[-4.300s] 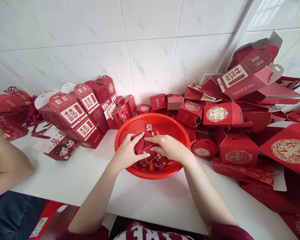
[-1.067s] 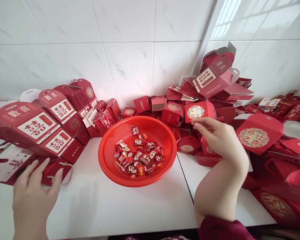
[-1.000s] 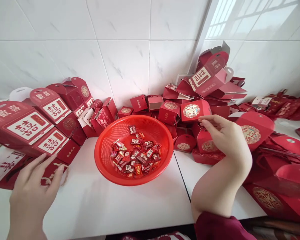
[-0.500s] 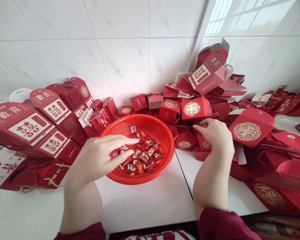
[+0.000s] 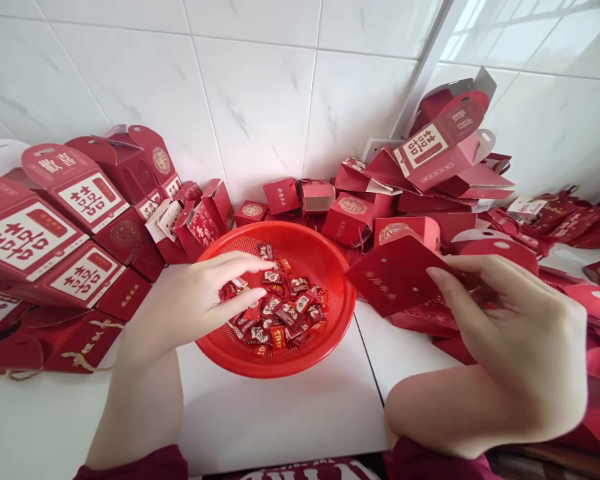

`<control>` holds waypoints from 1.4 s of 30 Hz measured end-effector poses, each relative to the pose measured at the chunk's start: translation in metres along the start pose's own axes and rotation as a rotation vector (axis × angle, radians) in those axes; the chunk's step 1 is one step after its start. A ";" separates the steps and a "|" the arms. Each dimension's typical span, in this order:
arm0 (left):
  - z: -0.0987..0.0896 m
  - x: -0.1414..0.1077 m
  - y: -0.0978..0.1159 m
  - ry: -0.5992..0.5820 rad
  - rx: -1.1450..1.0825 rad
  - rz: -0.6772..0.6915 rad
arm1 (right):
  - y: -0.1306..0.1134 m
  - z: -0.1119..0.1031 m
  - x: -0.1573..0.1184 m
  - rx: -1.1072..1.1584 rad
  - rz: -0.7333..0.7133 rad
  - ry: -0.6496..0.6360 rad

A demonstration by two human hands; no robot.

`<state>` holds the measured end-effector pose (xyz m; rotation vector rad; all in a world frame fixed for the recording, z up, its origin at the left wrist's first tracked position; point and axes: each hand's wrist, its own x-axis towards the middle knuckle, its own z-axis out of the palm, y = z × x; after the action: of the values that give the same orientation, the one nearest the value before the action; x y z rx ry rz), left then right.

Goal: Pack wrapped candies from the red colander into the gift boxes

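Note:
My right hand [image 5: 510,333] grips a dark red gift box [image 5: 393,277] by its near edge, thumb on the outside and fingers on the far side. The box is tilted, with faint gold lettering on the face toward me. My left hand [image 5: 215,293] hovers over the left part of a red plastic basket [image 5: 275,370], fingers stretched and thumb apart, with nothing visible between them. Inside the basket lie many small wrapped candies [image 5: 290,313] in red, brown and white wrappers.
Stacked red gift boxes [image 5: 35,230] with white panels stand on the left. More red boxes [image 5: 440,150] are piled at the right and along the tiled wall [image 5: 260,100]. Under everything runs a white tabletop [image 5: 290,420] with a dark seam.
My right hand has picked a red box from the pile and drawn it nearer, turning it. My left hand stays over the basket. The view has shifted slightly.

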<state>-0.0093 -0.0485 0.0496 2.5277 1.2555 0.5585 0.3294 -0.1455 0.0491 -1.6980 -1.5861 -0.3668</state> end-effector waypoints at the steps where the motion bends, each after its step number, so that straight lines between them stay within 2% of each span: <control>1: 0.001 0.002 0.001 0.008 -0.024 0.000 | -0.006 0.003 0.001 0.088 -0.021 -0.026; 4: 0.007 0.007 0.004 -0.006 -0.091 0.036 | -0.022 0.017 0.007 0.392 -0.141 -0.149; 6: 0.012 0.010 0.007 -0.021 -0.123 0.072 | -0.032 0.030 0.010 0.529 -0.279 -0.151; 10: 0.018 0.012 0.012 0.019 -0.162 0.076 | -0.046 0.058 0.010 0.638 -0.540 -0.099; 14: 0.014 0.012 0.015 0.108 -0.200 -0.018 | -0.051 0.074 0.008 0.635 -0.630 0.083; 16: 0.013 0.012 0.013 0.185 -0.215 -0.043 | -0.052 0.077 0.011 0.661 -0.649 0.056; 19: 0.013 0.013 0.007 0.223 -0.174 -0.047 | -0.055 0.079 0.016 0.656 -0.617 -0.118; 24: 0.011 0.014 0.007 0.144 -0.099 -0.037 | -0.063 0.088 0.020 0.454 -0.529 -0.217; 28: 0.010 0.013 0.007 0.059 -0.079 0.009 | -0.066 0.098 0.018 0.400 -0.557 -0.285; 34: 0.014 0.010 -0.006 -0.106 -0.072 0.087 | -0.071 0.107 0.015 0.396 -0.671 -0.319; 36: 0.015 0.010 -0.004 -0.055 -0.078 0.048 | -0.074 0.110 0.013 0.389 -0.674 -0.300; 39: 0.015 0.013 0.003 0.094 -0.067 -0.071 | -0.078 0.113 0.012 0.382 -0.612 -0.269; 42: 0.013 0.015 0.006 0.119 -0.022 -0.154 | -0.078 0.111 0.013 0.424 -0.510 -0.254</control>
<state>0.0093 -0.0409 0.0433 2.3842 1.4615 0.6919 0.2264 -0.0648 0.0102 -1.0378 -2.1076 -0.0479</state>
